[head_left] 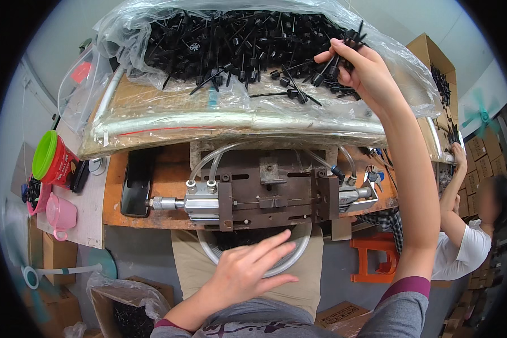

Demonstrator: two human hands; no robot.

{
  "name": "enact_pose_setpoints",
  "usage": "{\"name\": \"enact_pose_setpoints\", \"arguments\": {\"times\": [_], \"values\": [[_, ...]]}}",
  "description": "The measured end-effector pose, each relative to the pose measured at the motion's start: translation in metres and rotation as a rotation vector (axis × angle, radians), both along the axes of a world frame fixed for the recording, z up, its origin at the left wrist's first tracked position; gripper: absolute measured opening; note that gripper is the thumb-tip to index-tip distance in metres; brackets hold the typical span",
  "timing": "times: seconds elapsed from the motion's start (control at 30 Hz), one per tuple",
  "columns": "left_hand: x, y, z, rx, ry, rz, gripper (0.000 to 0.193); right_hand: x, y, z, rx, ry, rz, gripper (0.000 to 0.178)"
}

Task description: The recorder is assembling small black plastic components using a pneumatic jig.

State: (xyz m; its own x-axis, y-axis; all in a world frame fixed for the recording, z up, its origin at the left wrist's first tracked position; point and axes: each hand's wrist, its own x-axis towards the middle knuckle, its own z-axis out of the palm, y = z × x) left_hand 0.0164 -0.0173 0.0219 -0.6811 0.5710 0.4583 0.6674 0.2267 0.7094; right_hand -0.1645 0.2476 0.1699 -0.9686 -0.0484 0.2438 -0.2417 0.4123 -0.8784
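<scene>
Raised at the upper right, my right hand [369,73] is closed around a small bunch of black plastic parts with thin stems [352,40]. Below it lies a large heap of the same black parts [236,45] on clear plastic sheeting. My left hand [245,265] has its fingers stretched out and holds nothing. It hovers over a pale round basin [301,256] on my lap, which has dark pieces inside. Between my hands sits a dark metal fixture [245,214] with a silver air cylinder [201,203] and clear hoses; its centre holder shows no black part.
On the orange bench lie a black phone [135,183] and keys [373,176]. A red tub with a green rim [67,163] and a pink cup [61,213] stand left. An orange stool [374,259] and another person [467,242] are right; a bagged box [129,304] is lower left.
</scene>
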Motion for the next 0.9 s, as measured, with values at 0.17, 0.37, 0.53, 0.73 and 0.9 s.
{"name": "enact_pose_setpoints", "arguments": {"times": [0.17, 0.37, 0.53, 0.73, 0.9], "values": [[-0.024, -0.002, 0.020, 0.341, -0.066, 0.191, 0.072, 0.075, -0.057, -0.030, -0.184, -0.147, 0.077, 0.028], [-0.024, 0.015, 0.037, 0.304, -0.607, -0.017, 0.092, 0.156, -0.086, -0.085, -0.396, -0.530, 0.244, 0.016], [-0.017, 0.016, 0.004, 0.220, -0.444, 0.032, 0.067, 0.173, -0.076, -0.113, -0.522, -0.652, 0.326, 0.020], [-0.013, 0.018, -0.011, 0.227, -0.538, 0.115, 0.040, 0.186, -0.075, -0.127, -0.492, -0.550, 0.218, 0.024], [-0.009, 0.013, -0.010, 0.251, -0.666, 0.188, 0.029, 0.196, -0.074, -0.140, -0.529, -0.460, 0.071, 0.027]]}}
